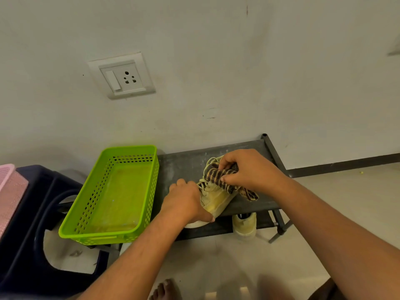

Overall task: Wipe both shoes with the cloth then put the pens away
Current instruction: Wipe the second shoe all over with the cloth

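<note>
Left hand (186, 202) curls its fingers around the cream lace-up sneaker (216, 199) on the top shelf of a dark metal rack (179, 166). Right hand (249, 169) pinches a bunched, brown-striped woven cloth (217, 175) against the laces.

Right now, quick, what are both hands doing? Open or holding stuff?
Left hand: closed, holding the yellowish shoe.
Right hand: closed, gripping the striped cloth on that shoe.
</note>
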